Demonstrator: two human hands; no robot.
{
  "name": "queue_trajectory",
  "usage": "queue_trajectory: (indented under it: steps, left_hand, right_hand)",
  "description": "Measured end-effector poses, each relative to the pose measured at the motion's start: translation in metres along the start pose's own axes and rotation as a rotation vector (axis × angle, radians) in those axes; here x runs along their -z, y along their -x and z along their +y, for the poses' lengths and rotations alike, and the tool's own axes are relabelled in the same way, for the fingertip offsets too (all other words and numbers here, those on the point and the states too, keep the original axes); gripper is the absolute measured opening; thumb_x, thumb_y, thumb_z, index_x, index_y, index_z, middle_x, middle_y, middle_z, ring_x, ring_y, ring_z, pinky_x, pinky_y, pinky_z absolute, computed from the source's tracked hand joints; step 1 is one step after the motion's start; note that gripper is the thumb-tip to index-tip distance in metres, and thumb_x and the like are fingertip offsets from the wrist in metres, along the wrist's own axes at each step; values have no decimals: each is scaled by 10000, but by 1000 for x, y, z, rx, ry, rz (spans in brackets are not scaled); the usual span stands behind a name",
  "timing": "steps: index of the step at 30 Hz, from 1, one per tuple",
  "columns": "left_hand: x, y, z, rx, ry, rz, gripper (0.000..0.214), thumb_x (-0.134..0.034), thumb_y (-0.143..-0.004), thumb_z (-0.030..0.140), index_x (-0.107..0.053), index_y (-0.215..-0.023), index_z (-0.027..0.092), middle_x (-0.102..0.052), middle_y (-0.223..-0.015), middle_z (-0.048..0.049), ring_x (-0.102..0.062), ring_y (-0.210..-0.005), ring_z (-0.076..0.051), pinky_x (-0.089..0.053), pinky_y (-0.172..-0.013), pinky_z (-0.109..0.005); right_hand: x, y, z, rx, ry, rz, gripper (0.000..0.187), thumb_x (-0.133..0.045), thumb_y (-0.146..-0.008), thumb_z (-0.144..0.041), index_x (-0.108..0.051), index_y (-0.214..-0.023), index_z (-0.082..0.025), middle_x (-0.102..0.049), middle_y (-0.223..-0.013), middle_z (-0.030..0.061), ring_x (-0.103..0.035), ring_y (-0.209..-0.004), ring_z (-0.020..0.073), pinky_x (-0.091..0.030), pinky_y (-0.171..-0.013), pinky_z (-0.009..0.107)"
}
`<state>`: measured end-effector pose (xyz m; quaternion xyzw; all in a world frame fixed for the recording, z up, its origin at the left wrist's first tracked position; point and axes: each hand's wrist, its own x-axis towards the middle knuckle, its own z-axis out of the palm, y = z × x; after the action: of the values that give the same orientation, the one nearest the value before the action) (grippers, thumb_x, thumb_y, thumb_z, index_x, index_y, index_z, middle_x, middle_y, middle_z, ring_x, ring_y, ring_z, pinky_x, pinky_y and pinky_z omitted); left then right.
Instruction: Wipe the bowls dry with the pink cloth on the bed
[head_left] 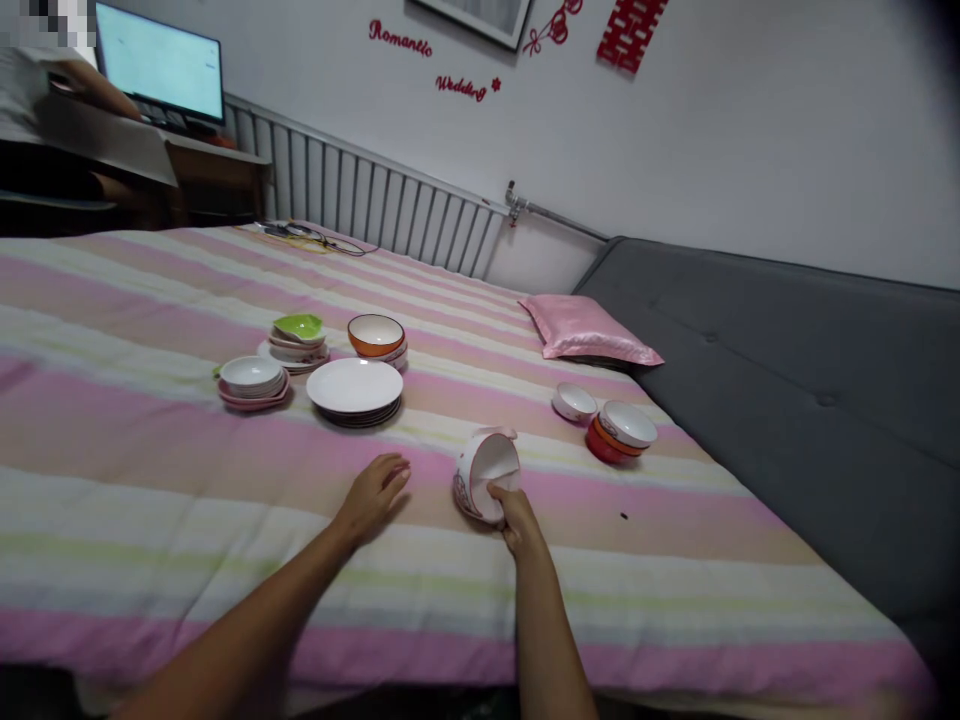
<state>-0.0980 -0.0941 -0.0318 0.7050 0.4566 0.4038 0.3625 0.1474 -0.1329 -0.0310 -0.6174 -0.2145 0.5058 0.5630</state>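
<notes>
- One tilted white bowl (486, 474) at 6 o'clock.
- Two bowls at 3 o'clock: small white bowl (574, 402), stacked red-and-white bowls (621, 431).
- Four crockery stacks at 10 o'clock.
- One pink pillow (589, 329).

Glowing bright at far left: monitor (160, 62); elsewhere dim, soft, slightly blurred, darkening and bending toward the corners.

White wall (750, 130) with red lettering (400, 38), radiator (375, 205), grey headboard (787, 340), striped bedspread (150, 480), lit monitor (159, 62)
</notes>
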Motion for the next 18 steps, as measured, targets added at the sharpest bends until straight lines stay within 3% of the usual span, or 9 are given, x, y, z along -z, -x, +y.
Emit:
queue_trajectory:
  steps: [4,7,10,13,18]
  left_hand:
    - [15,30,2,-9,-182,-74,595,-470,-839,599,-640,-1186,146,-535,-1376,-164,-439,-1321,-307,-322,-1123,-480]
    - [28,51,4,-45,-361,-153,691,-481,-823,624,-574,-1297,129,-478,-1438,-149,-335,-1395,-322,-223,-1170,-498]
    - [36,67,5,-130,-652,-222,725,-390,-872,629,-457,-1407,144,-393,-1500,-131,-268,-1430,-300,-199,-1177,-488]
    - [35,74,5,-197,-831,-193,711,-351,-889,631,-435,-1423,170,-397,-1496,-132,-304,-1416,-299,-161,-1176,-503]
    - [29,75,3,-255,-894,-149,704,-337,-895,629,-455,-1409,162,-427,-1476,-139,-356,-1391,-294,-184,-1163,-483]
  right_hand:
    - [9,13,5,-21,-2,25,256,-620,-813,-127,-607,-1065,-87,-709,-897,65,-668,-733,161,-545,-640,262]
    - [14,22,6,-63,13,7,267,-599,-904,-268,-587,-1132,-130,-646,-1084,72,-647,-889,172,-554,-761,336]
    - [20,31,8,-107,28,-23,334,-576,-923,-353,-560,-1198,-165,-593,-1189,81,-617,-997,204,-540,-837,412]
    - [23,36,9,-115,31,-28,345,-578,-921,-347,-552,-1213,-165,-585,-1208,86,-611,-1018,212,-534,-853,421]
    - [24,35,11,-94,23,-4,348,-580,-920,-347,-552,-1216,-166,-582,-1214,86,-609,-1024,215,-532,-857,423]
